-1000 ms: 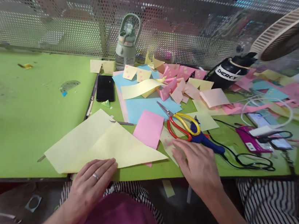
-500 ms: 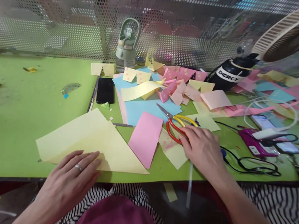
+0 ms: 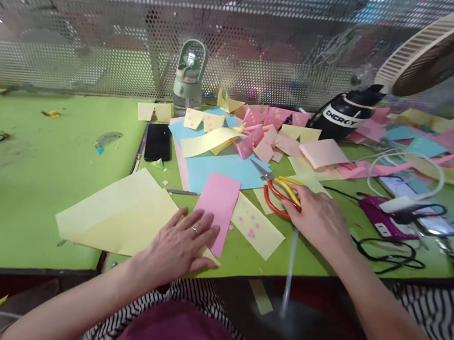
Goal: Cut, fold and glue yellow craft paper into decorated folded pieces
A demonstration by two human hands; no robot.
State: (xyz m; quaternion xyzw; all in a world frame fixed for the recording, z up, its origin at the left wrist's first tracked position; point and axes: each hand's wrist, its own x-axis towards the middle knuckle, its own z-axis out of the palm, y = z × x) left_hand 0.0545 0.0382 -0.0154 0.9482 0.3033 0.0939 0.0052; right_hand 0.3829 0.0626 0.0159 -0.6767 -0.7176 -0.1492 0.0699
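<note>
My left hand (image 3: 186, 243) lies flat with fingers spread, across the lower part of a pink paper strip (image 3: 216, 191) and the right corner of a large pale yellow sheet (image 3: 116, 214). My right hand (image 3: 315, 212) grips a pair of scissors (image 3: 280, 191) by the red and yellow handles, blades pointing up and left. A pale yellow paper piece (image 3: 264, 236) carrying small pink cutouts lies between my hands. Beyond the pink strip is a blue sheet (image 3: 219, 169) with folded paper pieces on it.
A black phone (image 3: 158, 142) and a green-lidded bottle (image 3: 189, 78) stand toward the back. At right are a fan (image 3: 443, 51), a black "ENERGY" bottle (image 3: 342, 118), tangled cables (image 3: 391, 258) and paper scraps. A metal mesh screen (image 3: 114, 38) borders the table (image 3: 41, 179).
My left hand has moved right, from the yellow sheet onto the pink strip. My right hand has lifted the scissors slightly and shifted right; the yellow piece with pink cutouts is more exposed.
</note>
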